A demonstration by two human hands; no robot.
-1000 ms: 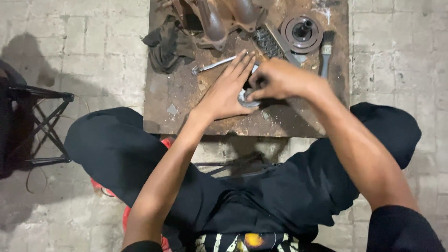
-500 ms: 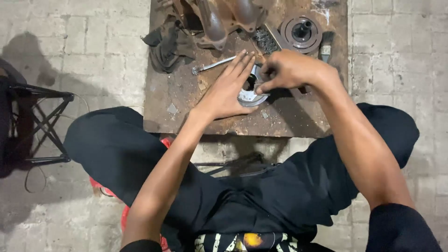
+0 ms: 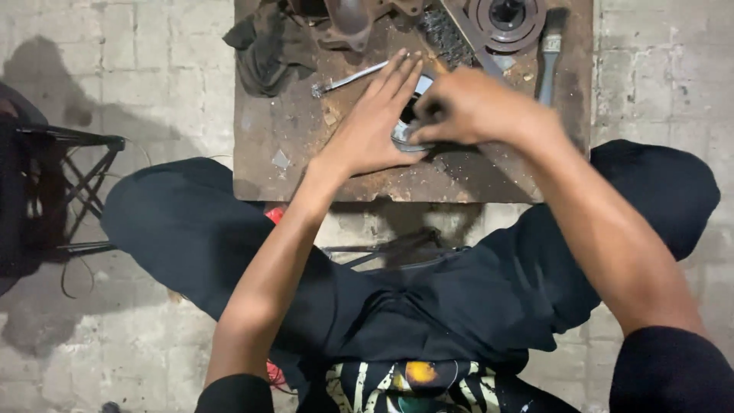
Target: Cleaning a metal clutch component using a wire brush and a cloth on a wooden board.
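The rusty bench (image 3: 306, 164) carries a round pulley (image 3: 505, 19) at its far right corner. Mid-bench, the left hand (image 3: 375, 126) lies flat, fingers open, steadying a small metal ring (image 3: 404, 131); the right hand (image 3: 474, 107) pinches its rim, seemingly fitting it; careful alignment comes next

a low, rusty brown table (image 3: 306, 164) is set on a pale tiled floor (image 3: 138, 69). on its top, a dark crumpled rag (image 3: 264, 50) is laid at the left, with a silver wrench (image 3: 348, 79) just beside it. a grey cast metal part (image 3: 352, 19) is seen at the far edge. a round grooved metal disc (image 3: 506, 19) is placed at the far right, a brush with a metal ferrule (image 3: 549, 53) near it. a small shiny ring-shaped part (image 3: 405, 131) is partly hidden near the middle. grit is scattered across the surface.
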